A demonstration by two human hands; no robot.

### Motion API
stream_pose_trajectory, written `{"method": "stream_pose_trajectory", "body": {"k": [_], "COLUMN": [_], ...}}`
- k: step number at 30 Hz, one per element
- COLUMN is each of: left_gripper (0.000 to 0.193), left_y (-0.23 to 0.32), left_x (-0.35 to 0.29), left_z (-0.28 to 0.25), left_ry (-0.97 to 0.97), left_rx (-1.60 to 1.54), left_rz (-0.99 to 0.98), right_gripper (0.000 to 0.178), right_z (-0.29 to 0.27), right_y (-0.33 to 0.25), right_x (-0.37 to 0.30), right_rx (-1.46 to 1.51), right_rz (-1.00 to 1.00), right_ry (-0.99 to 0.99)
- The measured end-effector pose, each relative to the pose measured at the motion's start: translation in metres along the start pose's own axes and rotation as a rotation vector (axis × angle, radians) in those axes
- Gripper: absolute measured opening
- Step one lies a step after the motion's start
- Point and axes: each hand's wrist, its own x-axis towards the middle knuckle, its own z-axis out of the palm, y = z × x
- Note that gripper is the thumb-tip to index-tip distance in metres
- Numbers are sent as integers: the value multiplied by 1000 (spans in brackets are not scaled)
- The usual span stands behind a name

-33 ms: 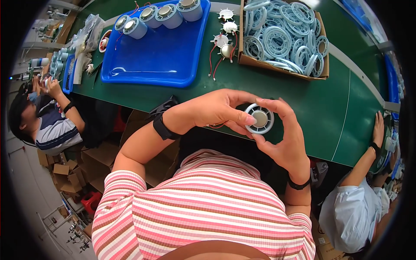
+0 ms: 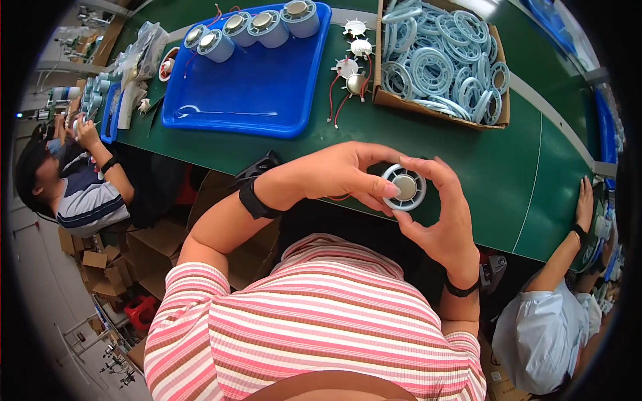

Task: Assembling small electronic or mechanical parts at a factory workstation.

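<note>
Just over the table's front edge, I hold a light blue spoked ring (image 2: 420, 195) with a silver metal disc (image 2: 406, 188) in its middle. My left hand (image 2: 341, 172) grips the ring's left side, its thumb lying on the disc's edge. Around the right side curl the fingers of my right hand (image 2: 445, 210), thumb at the lower rim and index finger at the upper rim. A bit of red wire (image 2: 340, 198) shows below my left hand; where it leads is hidden. Both hands are closed on the ring.
A blue tray (image 2: 234, 123) holds several light blue cups with silver discs. Beside it lie white spoked pieces (image 2: 361, 47) with red wires (image 2: 338, 110). A cardboard box (image 2: 441, 117) of light blue rings stands at the back right. Co-workers sit left (image 2: 87, 194) and right (image 2: 545, 327).
The whole view has shifted slightly, with the table items a little lower and to the right. My hands keep the same grip on the ring.
</note>
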Motion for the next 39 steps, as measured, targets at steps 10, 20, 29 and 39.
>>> {"method": "stream_pose_trajectory", "body": {"k": [10, 20, 29, 39], "left_gripper": [41, 59, 57, 62], "left_y": [91, 117, 94, 12], "left_x": [-9, 6, -33, -32], "left_z": [-117, -147, -42, 11], "left_ry": [1128, 940, 833, 459], "left_rx": [1754, 1751, 1419, 1368], "left_rz": [828, 488, 873, 559], "right_gripper": [53, 15, 14, 41], "right_z": [-77, -52, -60, -16], "right_y": [10, 39, 54, 20], "right_x": [-34, 128, 180, 6], "right_rx": [-573, -387, -537, -471], "right_rz": [328, -75, -327, -191], "right_ry": [462, 317, 398, 330]}}
